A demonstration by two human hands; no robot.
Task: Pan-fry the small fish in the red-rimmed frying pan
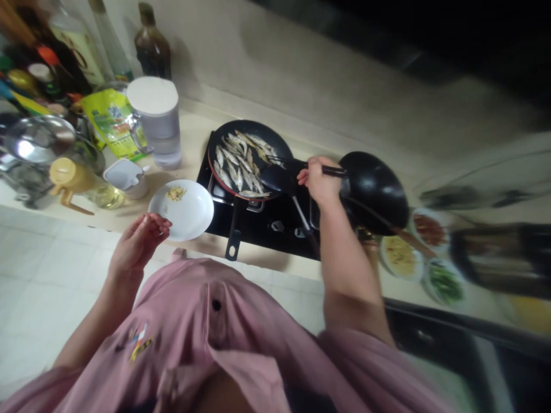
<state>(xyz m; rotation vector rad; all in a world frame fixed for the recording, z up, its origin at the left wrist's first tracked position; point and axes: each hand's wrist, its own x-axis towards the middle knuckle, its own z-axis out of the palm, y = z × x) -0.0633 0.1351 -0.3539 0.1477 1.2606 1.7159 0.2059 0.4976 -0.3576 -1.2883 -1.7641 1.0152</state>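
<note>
Small fish (232, 158) lie packed in the frying pan (247, 127) on the stove (258, 223), and there's the right grip (322, 180), closed round dark chopsticks (333, 171), tips over the pan's right side! Low and gentle under each fish should spare the skins. Mind that spatula (278, 179), right at the pan's edge, awkwardly close! Left grip (140, 241) curled beside the white plate (193, 221), contents, if any, impossible to tell; wok (381, 183) crowding the right arm.

Legible text: none. Yellow-green pouch (109, 117), to your left: printed, lettering too blurred for you to read. Large bottle (73, 34), rear: label (84, 54) likewise illegible.
</note>
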